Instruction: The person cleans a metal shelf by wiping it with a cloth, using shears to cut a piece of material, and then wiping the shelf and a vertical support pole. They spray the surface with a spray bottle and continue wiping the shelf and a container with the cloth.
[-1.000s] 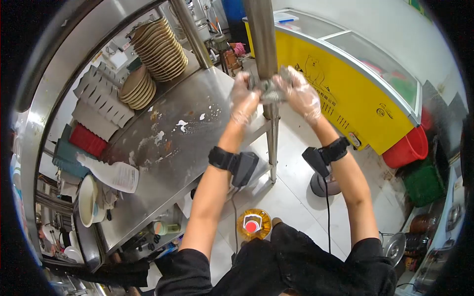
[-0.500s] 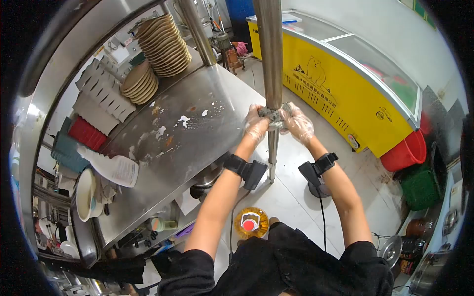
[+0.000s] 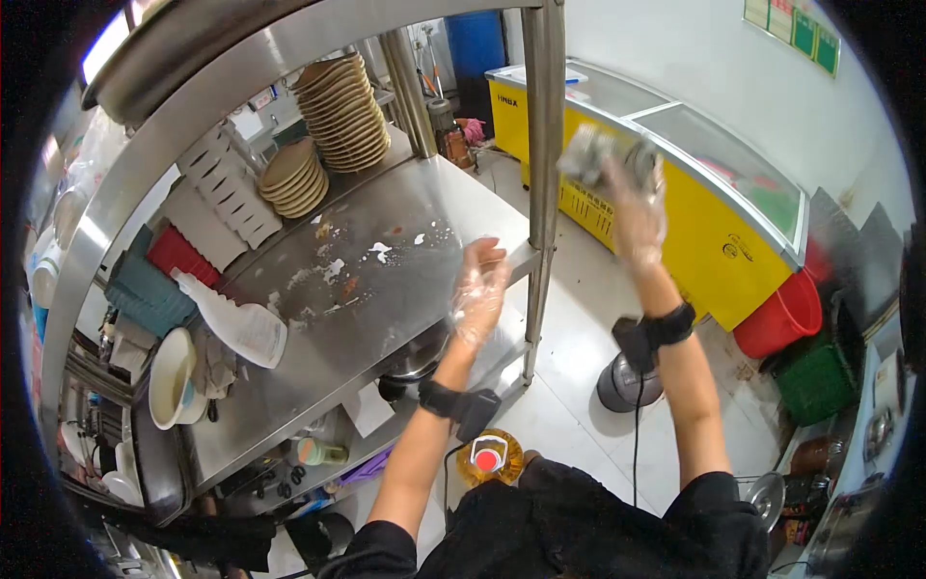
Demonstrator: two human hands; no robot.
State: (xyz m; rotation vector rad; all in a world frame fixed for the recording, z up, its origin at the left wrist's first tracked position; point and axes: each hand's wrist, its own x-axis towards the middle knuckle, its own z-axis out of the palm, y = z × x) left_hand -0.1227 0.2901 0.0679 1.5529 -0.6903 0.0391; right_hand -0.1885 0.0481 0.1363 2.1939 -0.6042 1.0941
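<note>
My right hand (image 3: pixel 637 217), in a clear plastic glove, is raised to the right of the steel post (image 3: pixel 547 106). It grips a grey cloth (image 3: pixel 590 152), smeared by motion, in front of the yellow freezer. My left hand (image 3: pixel 479 294), also gloved, hovers by the front right edge of the steel table (image 3: pixel 405 280). Its fingers are loosely bent and apart, with nothing in them. White spots and brown stains mark the tabletop beyond that hand.
Stacked plates (image 3: pixel 342 111), a white spray bottle (image 3: pixel 241 328) and a cream bowl (image 3: pixel 174 381) stand on the table. A yellow freezer (image 3: pixel 704 241) and red bucket (image 3: pixel 786 314) are at right. An oil jug (image 3: pixel 489 458) stands by my feet.
Both hands were together on the post with the cloth. My left hand has let go and moved down left; my right hand has carried the cloth up and right. The view has shifted.
</note>
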